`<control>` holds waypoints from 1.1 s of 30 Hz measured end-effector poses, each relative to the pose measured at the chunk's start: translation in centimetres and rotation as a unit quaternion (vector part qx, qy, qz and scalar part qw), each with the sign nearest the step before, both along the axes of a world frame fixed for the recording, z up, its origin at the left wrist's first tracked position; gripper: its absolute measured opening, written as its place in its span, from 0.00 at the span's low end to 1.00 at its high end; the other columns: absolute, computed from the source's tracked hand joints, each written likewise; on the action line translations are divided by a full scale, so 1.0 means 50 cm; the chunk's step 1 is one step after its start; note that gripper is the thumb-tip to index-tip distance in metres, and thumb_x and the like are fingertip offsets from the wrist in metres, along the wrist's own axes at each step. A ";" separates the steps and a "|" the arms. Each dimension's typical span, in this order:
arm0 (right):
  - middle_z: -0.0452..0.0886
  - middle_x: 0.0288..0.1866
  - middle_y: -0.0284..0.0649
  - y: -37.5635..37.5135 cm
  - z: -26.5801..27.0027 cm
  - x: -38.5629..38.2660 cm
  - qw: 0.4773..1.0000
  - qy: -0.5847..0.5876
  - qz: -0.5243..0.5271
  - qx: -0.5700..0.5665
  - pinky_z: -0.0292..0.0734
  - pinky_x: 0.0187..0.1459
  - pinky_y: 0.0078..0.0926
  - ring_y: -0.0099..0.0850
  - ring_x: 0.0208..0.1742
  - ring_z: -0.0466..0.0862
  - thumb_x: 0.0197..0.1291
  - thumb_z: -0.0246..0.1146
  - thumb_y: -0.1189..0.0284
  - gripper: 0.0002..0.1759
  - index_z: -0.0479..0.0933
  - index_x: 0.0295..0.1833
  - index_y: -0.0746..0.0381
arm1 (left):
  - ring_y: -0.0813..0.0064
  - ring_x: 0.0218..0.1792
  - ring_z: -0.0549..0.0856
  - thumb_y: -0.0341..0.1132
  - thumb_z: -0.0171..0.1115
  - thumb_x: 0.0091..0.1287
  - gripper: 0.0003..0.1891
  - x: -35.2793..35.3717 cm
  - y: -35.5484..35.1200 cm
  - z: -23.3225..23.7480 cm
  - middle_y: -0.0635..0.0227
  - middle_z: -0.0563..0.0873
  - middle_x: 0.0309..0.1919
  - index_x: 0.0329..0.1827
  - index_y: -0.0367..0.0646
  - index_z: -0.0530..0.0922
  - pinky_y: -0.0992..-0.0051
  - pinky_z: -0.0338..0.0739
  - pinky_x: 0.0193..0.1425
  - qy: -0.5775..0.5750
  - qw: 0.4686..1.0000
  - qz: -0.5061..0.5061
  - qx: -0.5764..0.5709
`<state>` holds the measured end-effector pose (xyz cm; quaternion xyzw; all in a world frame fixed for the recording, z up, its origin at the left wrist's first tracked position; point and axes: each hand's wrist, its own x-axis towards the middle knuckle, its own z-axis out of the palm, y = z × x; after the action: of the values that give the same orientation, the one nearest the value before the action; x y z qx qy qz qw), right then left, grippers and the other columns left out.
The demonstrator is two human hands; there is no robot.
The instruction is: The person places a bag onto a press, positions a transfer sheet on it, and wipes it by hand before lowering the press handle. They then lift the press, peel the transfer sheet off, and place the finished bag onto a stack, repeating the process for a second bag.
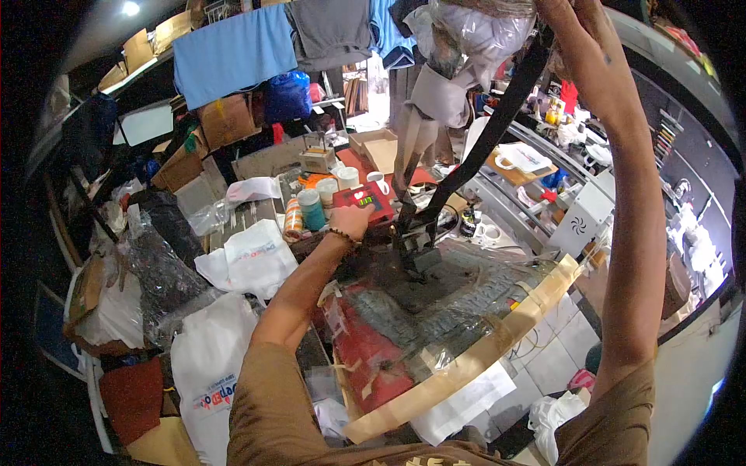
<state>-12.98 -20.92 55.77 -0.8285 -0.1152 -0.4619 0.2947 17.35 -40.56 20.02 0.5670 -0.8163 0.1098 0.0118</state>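
My left hand (pixel 351 223) reaches forward with its index finger stretched out, touching the face of a red control box (pixel 381 203) with a lit digital display. It holds nothing. My right hand (pixel 579 39) is raised at the top edge, beside the upper end of a black lever arm (pixel 493 128) and a plastic-wrapped bundle (pixel 483 35). Its fingertips are cut off by the frame, so its grip is hidden. Below stands a press-like machine with a grey, plastic-covered top (pixel 435 299) and tan tape (pixel 474 349) along its front edge.
Left of the box are a teal-labelled jar (pixel 311 210), white tubs (pixel 347 179) and a white mug (pixel 378 183). Printed white cloth bags (pixel 252 260) lie at the left. Blue fabric (pixel 233 56) hangs overhead. A white machine housing (pixel 583 217) stands at the right.
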 end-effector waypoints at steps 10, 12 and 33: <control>0.46 0.83 0.74 -0.006 -0.002 0.047 0.779 -0.044 -0.618 -0.098 0.47 0.83 0.49 0.60 0.86 0.48 0.64 0.60 0.30 0.70 0.40 0.82 0.81 | 0.51 0.42 0.92 0.38 0.50 0.76 0.19 -0.004 -0.006 -0.030 0.54 0.91 0.41 0.69 0.60 0.73 0.50 0.86 0.41 0.030 0.999 0.020 -0.012; 0.46 0.83 0.74 0.004 -0.010 0.058 0.782 -0.055 -0.615 -0.090 0.48 0.83 0.48 0.59 0.86 0.48 0.63 0.61 0.30 0.70 0.41 0.82 0.81 | 0.52 0.41 0.93 0.38 0.52 0.75 0.16 -0.004 -0.002 -0.026 0.56 0.91 0.39 0.64 0.58 0.75 0.51 0.86 0.39 0.036 0.999 0.013 -0.029; 0.48 0.82 0.76 -0.003 0.024 -0.033 1.000 0.014 -0.026 -0.005 0.51 0.82 0.51 0.61 0.85 0.51 0.62 0.59 0.28 0.72 0.41 0.82 0.81 | 0.52 0.41 0.93 0.37 0.51 0.75 0.14 -0.009 0.006 -0.014 0.55 0.91 0.38 0.61 0.53 0.75 0.53 0.85 0.38 0.028 0.999 0.008 -0.016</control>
<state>-14.63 -21.06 56.99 -0.8394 -0.0921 -0.4568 0.2798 16.88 -40.25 19.33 0.5764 -0.8090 0.1066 0.0427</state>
